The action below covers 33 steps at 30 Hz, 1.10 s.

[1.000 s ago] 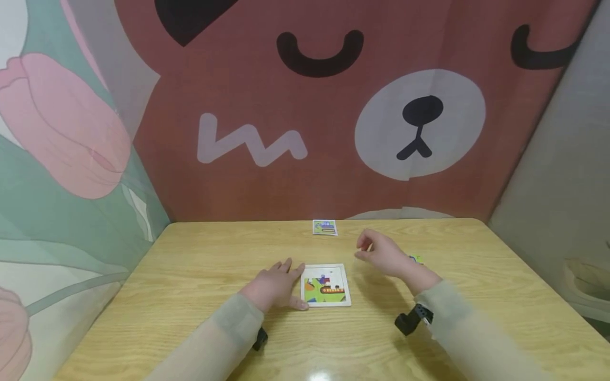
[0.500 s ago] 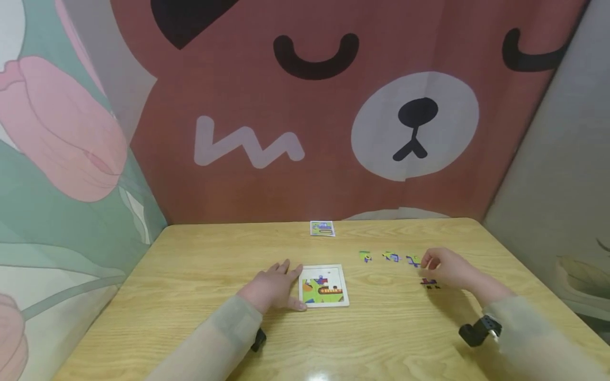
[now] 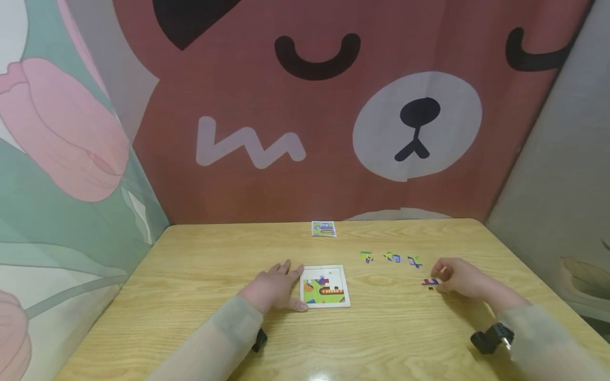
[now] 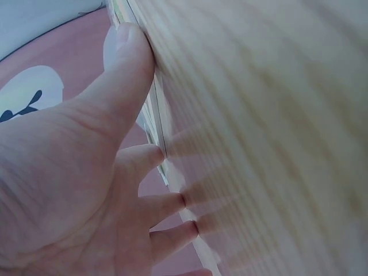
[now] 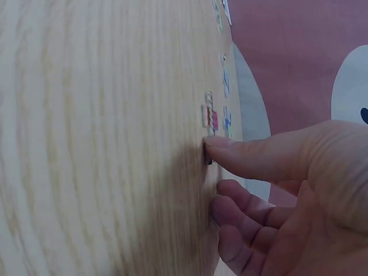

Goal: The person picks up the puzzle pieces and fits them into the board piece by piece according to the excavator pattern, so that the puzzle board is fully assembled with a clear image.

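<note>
My left hand (image 3: pixel 272 288) lies spread along the left side of a white-framed puzzle board (image 3: pixel 347 291), thumb at its lower corner and forefinger near its upper one. Partly filled, the board shows a green and orange vehicle picture with bare white above. To the right, my right hand (image 3: pixel 459 278) pinches the right end of a red and dark puzzle piece (image 3: pixel 429 282) on the table. In the right wrist view the thumb covers part of that piece (image 5: pixel 210 115), while the other fingers are curled. The forefinger is mostly hidden there.
Three loose puzzle pieces lie in a row behind: a green one (image 3: pixel 366 257), a yellow and blue one (image 3: pixel 393 257) and a blue one (image 3: pixel 414 261). A picture card (image 3: pixel 324 228) rests near the far edge of the wooden table (image 3: pixel 214 248), before a bear-print cloth (image 3: pixel 238 190).
My right hand has moved right, from beside the board past the loose pieces, then down to the red and dark puzzle piece. The left hand has stayed at the board.
</note>
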### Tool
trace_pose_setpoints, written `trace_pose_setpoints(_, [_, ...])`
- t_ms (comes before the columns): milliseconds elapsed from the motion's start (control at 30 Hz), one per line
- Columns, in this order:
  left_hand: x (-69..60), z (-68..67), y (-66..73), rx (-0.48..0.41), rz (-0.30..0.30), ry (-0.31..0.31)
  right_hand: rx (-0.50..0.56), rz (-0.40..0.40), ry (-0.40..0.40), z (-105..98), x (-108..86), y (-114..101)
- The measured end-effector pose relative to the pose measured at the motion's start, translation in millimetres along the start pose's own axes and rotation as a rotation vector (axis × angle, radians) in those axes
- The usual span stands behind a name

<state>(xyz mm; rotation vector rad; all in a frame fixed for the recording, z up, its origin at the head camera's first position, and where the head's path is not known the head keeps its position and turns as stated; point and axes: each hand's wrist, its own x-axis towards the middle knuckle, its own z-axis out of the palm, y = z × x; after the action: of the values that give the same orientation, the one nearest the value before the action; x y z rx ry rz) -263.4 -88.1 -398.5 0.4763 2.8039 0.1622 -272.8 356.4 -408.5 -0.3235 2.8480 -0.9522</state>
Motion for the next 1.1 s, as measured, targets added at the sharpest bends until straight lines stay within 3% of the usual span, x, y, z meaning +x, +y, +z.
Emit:
trace_pose_setpoints(433, [-2.4,-2.8,1.9,0.018,0.001,-0.002,-0.011,-0.028,0.070,8,2.2,-3])
trace_pose_setpoints(600, [-2.0,-2.9,2.1,0.010,-0.002,0.002,-0.022,-0.094,0.076,13,4.8,-11])
trace_pose_setpoints(733, [-2.4,-2.6,2.1,0.001,-0.003,0.005,-0.035,-0.161,0.079,17,8.4,-20])
trace_pose_setpoints(1100, [-1.0,-1.2,0.2,-0.004,0.004,0.007,0.095,-0.165,-0.002,33,27.5,-67])
